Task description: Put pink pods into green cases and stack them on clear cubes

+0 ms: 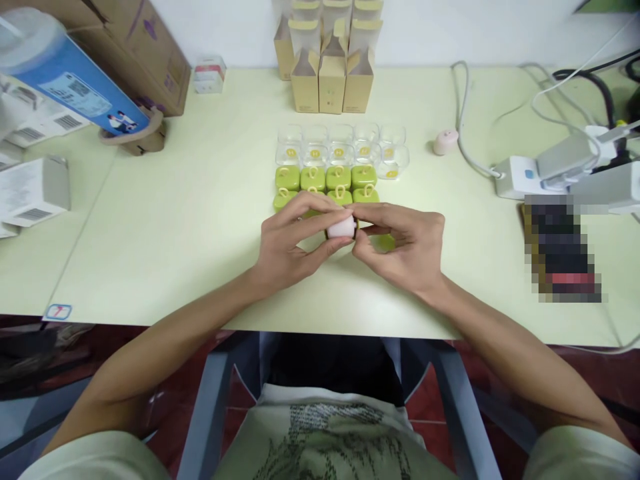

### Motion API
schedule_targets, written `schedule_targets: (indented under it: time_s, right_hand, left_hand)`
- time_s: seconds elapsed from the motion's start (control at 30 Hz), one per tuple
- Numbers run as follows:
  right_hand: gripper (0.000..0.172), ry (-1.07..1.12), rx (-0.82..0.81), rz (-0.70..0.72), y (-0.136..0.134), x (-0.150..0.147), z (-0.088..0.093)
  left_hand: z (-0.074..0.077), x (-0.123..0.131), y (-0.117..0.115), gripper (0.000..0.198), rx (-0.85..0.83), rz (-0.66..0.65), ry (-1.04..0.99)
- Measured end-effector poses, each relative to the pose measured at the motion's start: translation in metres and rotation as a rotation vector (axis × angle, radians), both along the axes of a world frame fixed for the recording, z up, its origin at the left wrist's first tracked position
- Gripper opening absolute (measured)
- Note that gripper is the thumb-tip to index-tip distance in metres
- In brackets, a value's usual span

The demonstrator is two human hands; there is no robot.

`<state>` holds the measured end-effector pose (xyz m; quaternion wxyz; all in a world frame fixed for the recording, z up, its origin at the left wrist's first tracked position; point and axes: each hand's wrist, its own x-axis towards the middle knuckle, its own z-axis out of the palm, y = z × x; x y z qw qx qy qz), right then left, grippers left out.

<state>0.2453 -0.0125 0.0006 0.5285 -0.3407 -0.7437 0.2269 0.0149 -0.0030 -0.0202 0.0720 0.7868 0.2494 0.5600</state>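
Between my two hands, above the front of the table, is a small pale pink rounded piece [341,228] with a dark edge showing at its sides. The fingers and thumb of my left hand [293,240] close on it from the left. My right hand [407,243] pinches it from the right with thumb and fingertips. Just behind them stand rows of small green cube-shaped pieces [339,177] with yellow loops on top, the nearest partly covered by my fingers. Beyond these are rows of clear plastic cups [315,152] bearing yellow round marks.
Open cardboard boxes [331,83] stand against the wall. A similar pink piece [445,142] sits near a cable and a white power strip [520,177]. A blurred-out dark object [563,250] lies at right. At left are a blue-labelled container [95,87] and white boxes [37,190].
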Motion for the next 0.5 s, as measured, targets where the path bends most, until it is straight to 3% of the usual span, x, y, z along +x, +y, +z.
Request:
schedule_targets:
  time_s: [0.1,0.27,0.4,0.5]
  right_hand:
    - [0.035,0.009,-0.051,0.077,0.004,0.004,0.001]
    - [0.057,-0.024,-0.051,0.210,0.015,0.010,0.000]
    - [0.048,-0.022,-0.051,0.120,0.019,0.010,-0.005]
    - [0.052,0.097,-0.105,0.007,0.030,0.021,-0.003]
  left_hand:
    - [0.001,-0.002,-0.001,0.045,-0.062,-0.022,-0.041]
    - [-0.004,-0.006,0.000,0.048,-0.233,-0.015,-0.124]
    - [-0.001,-0.002,-0.007,0.051,-0.241,0.010,-0.026]
    - [0.008,0.002,-0.016,0.036,-0.165,-0.032,0.124]
